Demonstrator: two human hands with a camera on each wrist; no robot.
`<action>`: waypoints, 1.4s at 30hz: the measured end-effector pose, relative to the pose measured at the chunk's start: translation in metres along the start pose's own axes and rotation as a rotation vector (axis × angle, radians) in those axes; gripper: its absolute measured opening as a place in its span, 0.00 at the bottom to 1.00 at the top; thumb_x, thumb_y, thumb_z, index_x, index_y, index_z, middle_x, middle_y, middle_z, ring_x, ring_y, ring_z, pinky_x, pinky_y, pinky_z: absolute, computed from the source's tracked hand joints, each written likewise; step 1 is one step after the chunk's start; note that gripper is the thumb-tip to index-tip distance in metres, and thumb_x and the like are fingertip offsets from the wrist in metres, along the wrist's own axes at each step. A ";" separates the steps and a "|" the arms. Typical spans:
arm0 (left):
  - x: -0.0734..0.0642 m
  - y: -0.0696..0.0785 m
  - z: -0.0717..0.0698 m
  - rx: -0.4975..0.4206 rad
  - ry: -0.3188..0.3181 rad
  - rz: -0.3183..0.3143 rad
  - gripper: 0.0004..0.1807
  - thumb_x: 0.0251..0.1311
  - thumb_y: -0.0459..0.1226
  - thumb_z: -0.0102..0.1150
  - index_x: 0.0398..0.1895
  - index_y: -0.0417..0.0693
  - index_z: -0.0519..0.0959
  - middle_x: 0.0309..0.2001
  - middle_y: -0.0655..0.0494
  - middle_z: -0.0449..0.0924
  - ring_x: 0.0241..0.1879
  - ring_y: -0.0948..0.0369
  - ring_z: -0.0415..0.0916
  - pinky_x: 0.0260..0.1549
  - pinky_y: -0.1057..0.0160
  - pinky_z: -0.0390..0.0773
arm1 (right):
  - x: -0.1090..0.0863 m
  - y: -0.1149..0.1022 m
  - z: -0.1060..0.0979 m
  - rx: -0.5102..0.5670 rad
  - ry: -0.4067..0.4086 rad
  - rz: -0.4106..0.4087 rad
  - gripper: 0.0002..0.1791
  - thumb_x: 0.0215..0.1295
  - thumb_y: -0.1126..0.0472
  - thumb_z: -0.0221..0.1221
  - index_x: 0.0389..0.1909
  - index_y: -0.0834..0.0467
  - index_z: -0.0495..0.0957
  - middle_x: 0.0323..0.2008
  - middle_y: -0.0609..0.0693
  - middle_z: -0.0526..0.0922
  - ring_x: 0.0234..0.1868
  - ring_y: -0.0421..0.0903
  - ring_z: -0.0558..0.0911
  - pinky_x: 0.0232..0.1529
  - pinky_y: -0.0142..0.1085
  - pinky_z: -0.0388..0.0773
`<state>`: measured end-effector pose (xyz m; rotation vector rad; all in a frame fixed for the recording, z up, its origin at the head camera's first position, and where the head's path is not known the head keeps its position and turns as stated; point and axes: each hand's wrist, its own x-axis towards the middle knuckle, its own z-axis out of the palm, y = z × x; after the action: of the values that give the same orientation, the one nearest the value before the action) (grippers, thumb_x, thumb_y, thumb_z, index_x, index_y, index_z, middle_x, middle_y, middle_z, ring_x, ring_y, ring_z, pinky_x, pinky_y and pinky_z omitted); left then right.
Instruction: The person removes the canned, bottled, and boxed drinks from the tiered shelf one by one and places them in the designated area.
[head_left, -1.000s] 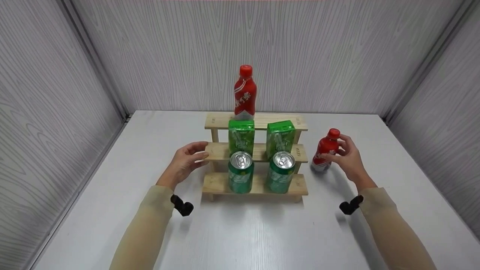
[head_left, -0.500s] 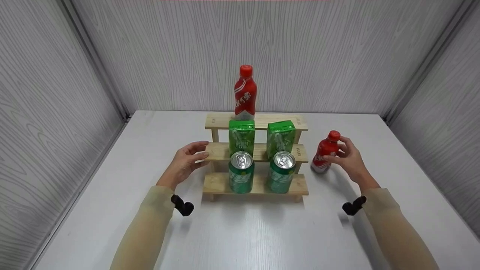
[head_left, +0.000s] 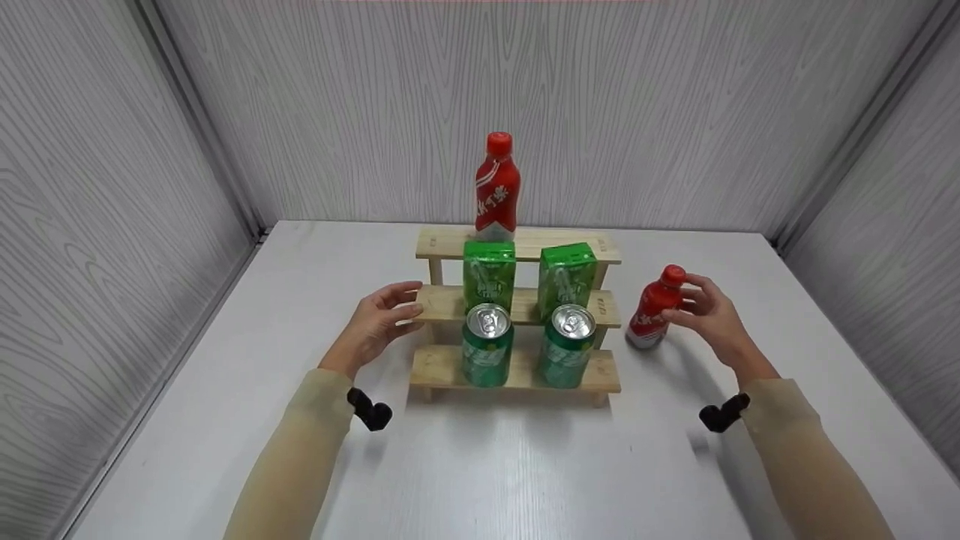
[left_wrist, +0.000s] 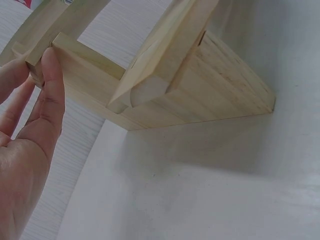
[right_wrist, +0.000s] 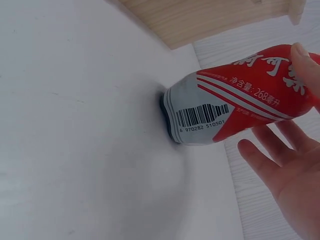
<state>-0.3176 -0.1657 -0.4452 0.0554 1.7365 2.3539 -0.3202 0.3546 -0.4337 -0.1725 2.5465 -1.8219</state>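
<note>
My left hand [head_left: 373, 321] holds the left end of the middle board of a three-step wooden shelf rack [head_left: 441, 304]. In the left wrist view, thumb and fingers pinch that board's end. Beyond the rack's right side, a small red cola bottle [head_left: 652, 311] stands on the table. My right hand [head_left: 712, 319] is at its upper part, thumb in front and fingers behind. The right wrist view shows the thumb [right_wrist: 306, 67] against the red label, other fingers spread below the bottle; the cap end is cut off by that frame's edge.
Another red cola bottle [head_left: 498, 187] stands on the top board. On the middle board are two green drink cartons, left [head_left: 489, 277] and right [head_left: 568, 277]. Two green soda cans, left [head_left: 487, 349] and right [head_left: 568, 349], occupy the bottom board. Grey wood-grain panels [head_left: 360, 112] enclose the white table.
My right hand has drawn slightly right and toward me, its thumb sliding across the bottle's front. The bottle has shifted slightly nearer. My left hand stays on the rack; the whole view moved a little.
</note>
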 end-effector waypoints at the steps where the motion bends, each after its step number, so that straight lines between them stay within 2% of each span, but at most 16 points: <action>1: 0.000 0.000 0.001 0.000 -0.005 0.004 0.30 0.51 0.29 0.66 0.60 0.42 0.70 0.53 0.46 0.69 0.45 0.55 0.74 0.41 0.59 0.78 | -0.001 0.000 -0.003 0.006 0.000 -0.018 0.41 0.55 0.52 0.66 0.67 0.49 0.55 0.63 0.61 0.63 0.62 0.57 0.64 0.57 0.42 0.69; 4: 0.001 -0.001 0.002 0.002 -0.010 0.013 0.30 0.51 0.29 0.66 0.60 0.42 0.69 0.53 0.45 0.70 0.44 0.55 0.75 0.40 0.59 0.78 | -0.005 0.000 -0.010 0.021 0.002 -0.069 0.38 0.57 0.55 0.64 0.67 0.50 0.57 0.61 0.60 0.66 0.59 0.53 0.69 0.50 0.32 0.73; 7: 0.001 -0.003 0.002 0.009 -0.007 0.012 0.31 0.50 0.30 0.67 0.60 0.42 0.69 0.54 0.45 0.69 0.43 0.55 0.75 0.40 0.60 0.79 | -0.007 -0.001 -0.017 0.038 0.003 -0.096 0.36 0.59 0.57 0.63 0.67 0.52 0.58 0.60 0.59 0.68 0.56 0.48 0.72 0.47 0.28 0.74; 12: 0.001 -0.004 0.002 0.024 -0.009 0.001 0.32 0.50 0.31 0.68 0.60 0.42 0.69 0.55 0.45 0.69 0.45 0.55 0.74 0.41 0.59 0.78 | -0.009 -0.009 -0.028 0.083 0.026 -0.120 0.34 0.60 0.60 0.62 0.66 0.52 0.59 0.60 0.62 0.67 0.56 0.47 0.73 0.46 0.28 0.74; 17: 0.001 -0.003 0.002 0.028 0.001 -0.006 0.31 0.50 0.31 0.68 0.60 0.43 0.70 0.56 0.44 0.68 0.47 0.54 0.73 0.43 0.59 0.77 | -0.007 -0.026 -0.035 0.136 0.044 -0.175 0.34 0.59 0.63 0.62 0.65 0.54 0.60 0.59 0.63 0.68 0.55 0.47 0.74 0.45 0.28 0.75; 22: 0.001 -0.002 0.000 0.024 0.021 -0.018 0.30 0.49 0.31 0.68 0.58 0.45 0.72 0.55 0.45 0.68 0.47 0.53 0.73 0.43 0.58 0.77 | -0.003 -0.045 -0.036 0.118 0.060 -0.216 0.33 0.59 0.63 0.63 0.65 0.55 0.62 0.58 0.61 0.70 0.55 0.48 0.74 0.45 0.27 0.75; 28: 0.000 0.000 0.000 0.015 0.014 -0.018 0.31 0.50 0.30 0.67 0.60 0.44 0.70 0.55 0.45 0.68 0.46 0.54 0.74 0.43 0.59 0.77 | -0.002 -0.067 -0.034 0.080 0.073 -0.240 0.31 0.59 0.62 0.62 0.63 0.55 0.64 0.57 0.60 0.71 0.56 0.50 0.72 0.46 0.25 0.73; 32: 0.000 0.001 0.001 0.008 0.007 -0.012 0.31 0.50 0.30 0.67 0.61 0.43 0.70 0.55 0.46 0.68 0.46 0.55 0.74 0.43 0.59 0.78 | -0.003 -0.079 -0.032 0.096 0.057 -0.277 0.30 0.60 0.65 0.61 0.63 0.56 0.65 0.57 0.61 0.71 0.57 0.51 0.72 0.47 0.26 0.73; 38: -0.001 0.001 0.001 0.027 0.003 -0.004 0.31 0.51 0.30 0.67 0.61 0.43 0.69 0.55 0.45 0.68 0.46 0.54 0.74 0.43 0.59 0.77 | -0.006 -0.098 -0.027 0.176 0.004 -0.351 0.29 0.60 0.70 0.59 0.63 0.58 0.65 0.56 0.59 0.73 0.56 0.52 0.72 0.49 0.28 0.73; 42: -0.001 0.000 0.001 0.039 0.011 -0.004 0.31 0.50 0.31 0.67 0.60 0.44 0.70 0.55 0.45 0.68 0.47 0.54 0.74 0.44 0.59 0.77 | -0.005 -0.114 -0.020 0.171 -0.026 -0.388 0.29 0.60 0.70 0.58 0.63 0.59 0.64 0.55 0.57 0.73 0.56 0.52 0.72 0.49 0.29 0.73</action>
<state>-0.3166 -0.1645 -0.4448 0.0453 1.7856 2.3219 -0.3070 0.3378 -0.3197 -0.7270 2.4553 -2.1291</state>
